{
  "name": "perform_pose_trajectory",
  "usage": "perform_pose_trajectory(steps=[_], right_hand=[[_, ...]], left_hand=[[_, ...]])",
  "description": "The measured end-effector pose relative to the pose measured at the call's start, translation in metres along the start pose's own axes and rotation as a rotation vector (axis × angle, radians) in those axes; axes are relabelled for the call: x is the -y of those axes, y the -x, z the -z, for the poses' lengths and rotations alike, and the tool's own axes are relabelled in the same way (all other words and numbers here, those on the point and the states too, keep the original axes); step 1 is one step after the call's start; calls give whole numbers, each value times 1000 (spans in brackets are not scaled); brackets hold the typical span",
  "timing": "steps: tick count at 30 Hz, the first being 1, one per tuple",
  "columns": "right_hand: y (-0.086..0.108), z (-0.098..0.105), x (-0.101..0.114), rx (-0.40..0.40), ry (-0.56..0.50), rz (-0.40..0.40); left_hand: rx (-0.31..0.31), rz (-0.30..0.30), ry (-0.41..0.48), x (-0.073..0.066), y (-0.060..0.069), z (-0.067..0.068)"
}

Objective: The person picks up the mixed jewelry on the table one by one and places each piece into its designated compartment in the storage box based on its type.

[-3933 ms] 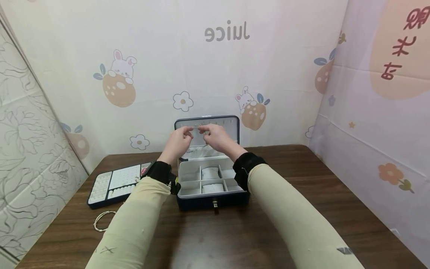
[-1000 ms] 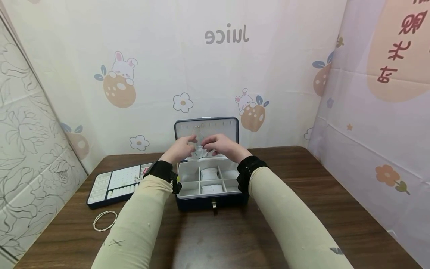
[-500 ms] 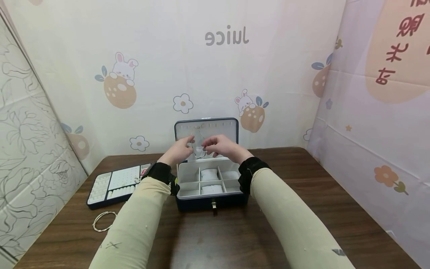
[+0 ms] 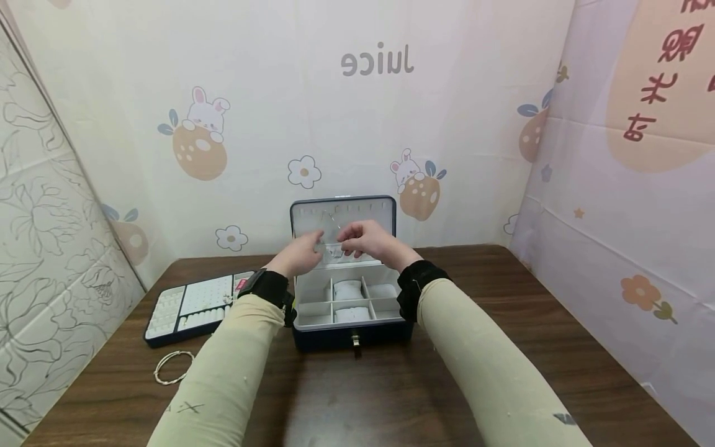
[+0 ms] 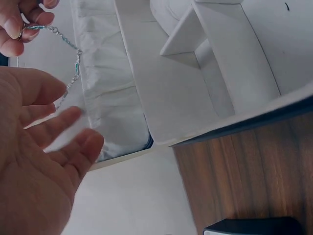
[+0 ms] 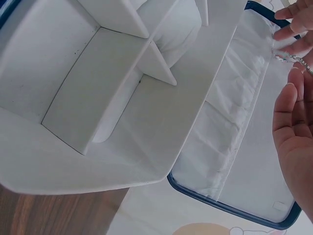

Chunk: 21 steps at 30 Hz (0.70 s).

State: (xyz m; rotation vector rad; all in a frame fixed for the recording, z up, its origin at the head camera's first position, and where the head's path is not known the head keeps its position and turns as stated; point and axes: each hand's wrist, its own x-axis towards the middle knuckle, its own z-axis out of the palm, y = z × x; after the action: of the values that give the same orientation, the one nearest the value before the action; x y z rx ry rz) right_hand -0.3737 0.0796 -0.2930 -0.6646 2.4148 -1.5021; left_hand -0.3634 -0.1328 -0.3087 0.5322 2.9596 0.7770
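Observation:
A thin silvery chain with blue-green beads (image 5: 77, 63) hangs in front of the raised lid (image 4: 364, 214) of a navy jewellery box. My right hand (image 4: 374, 241) pinches the chain between thumb and fingers, as the left wrist view shows (image 5: 19, 24). Beside it, my left hand (image 4: 298, 254) has its fingers spread and loosely bent (image 5: 41, 152); the chain passes behind its thumb, with no grip visible. In the right wrist view the chain (image 6: 293, 58) runs between the fingertips of both hands. The chain's top is near the lid's hooks; whether it hangs on one I cannot tell.
Below the hands is the box's divided base (image 4: 315, 320), with white cushions (image 4: 352, 314) in the middle compartments. To the left lies a navy-edged jewellery tray (image 4: 206, 294), and nearer me white bangles (image 4: 159, 372) on the wooden table (image 4: 357, 397). A patterned cloth (image 4: 475, 124) hangs behind.
Both hands have come down from the lid's hooks since the earliest frame. Lately my left hand has drawn slightly down from the chain, while my right hand has risen a little with it.

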Motion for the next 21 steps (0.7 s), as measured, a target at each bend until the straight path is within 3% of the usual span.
perform_pose_trajectory(steps=[5,10,14,21], right_hand=[[1,1,0,-14,9,7],[1,3,1,-23,3,10],[2,3,0,-25,11,15],[3,4,1,-26,8,6]], left_hand=[[12,16,-95,-3,2,-1],[-12,18,-119,-3,3,-4],[4,16,-160,-4,3,-4],[57,-24,-351,-6,6,-4]])
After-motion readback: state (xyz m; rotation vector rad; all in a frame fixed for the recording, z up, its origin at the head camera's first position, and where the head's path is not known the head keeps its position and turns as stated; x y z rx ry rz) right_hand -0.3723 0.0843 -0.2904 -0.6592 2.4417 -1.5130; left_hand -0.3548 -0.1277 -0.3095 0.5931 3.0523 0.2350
